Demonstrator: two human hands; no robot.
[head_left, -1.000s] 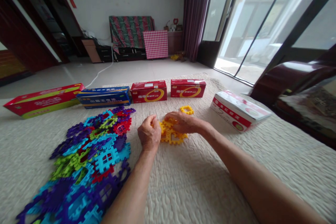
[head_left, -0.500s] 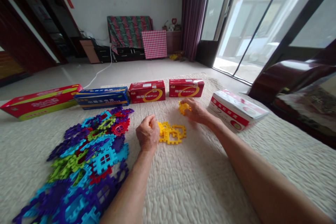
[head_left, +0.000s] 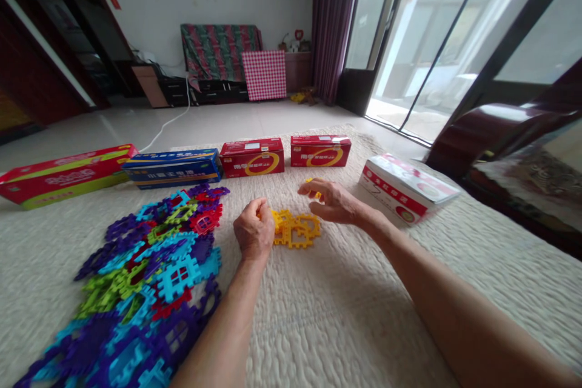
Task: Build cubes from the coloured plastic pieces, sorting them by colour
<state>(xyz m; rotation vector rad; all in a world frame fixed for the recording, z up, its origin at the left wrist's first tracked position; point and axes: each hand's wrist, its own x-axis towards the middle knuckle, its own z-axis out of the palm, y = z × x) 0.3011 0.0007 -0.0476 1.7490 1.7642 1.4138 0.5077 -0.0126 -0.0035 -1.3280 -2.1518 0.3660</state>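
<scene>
Yellow interlocking plastic building pieces (head_left: 302, 235) with notched edges lie in the middle of the quilted mat. My left hand (head_left: 255, 227) is closed in a fist at their left side, gripping a yellow piece that shows at its fingers. My right hand (head_left: 334, 201) hovers to the upper right, palm down, its fingers stretched and apart. Another yellow piece (head_left: 314, 193) shows behind those fingers, mostly hidden by them. A spread-out heap of purple, blue, green and red pieces (head_left: 179, 277) lies to the left of my left forearm.
Along the far side of the mat (head_left: 336, 315) stand a red-and-green box (head_left: 68, 177), a blue box (head_left: 173, 168), a red box (head_left: 253, 159) and another red box (head_left: 321, 151). A white-and-red box (head_left: 407, 188) sits beyond my right forearm.
My right hand has loosened from the yellow piece at the upper right and shifted slightly left and nearer, its fingers now extended. My left hand keeps its grip in nearly the same place.
</scene>
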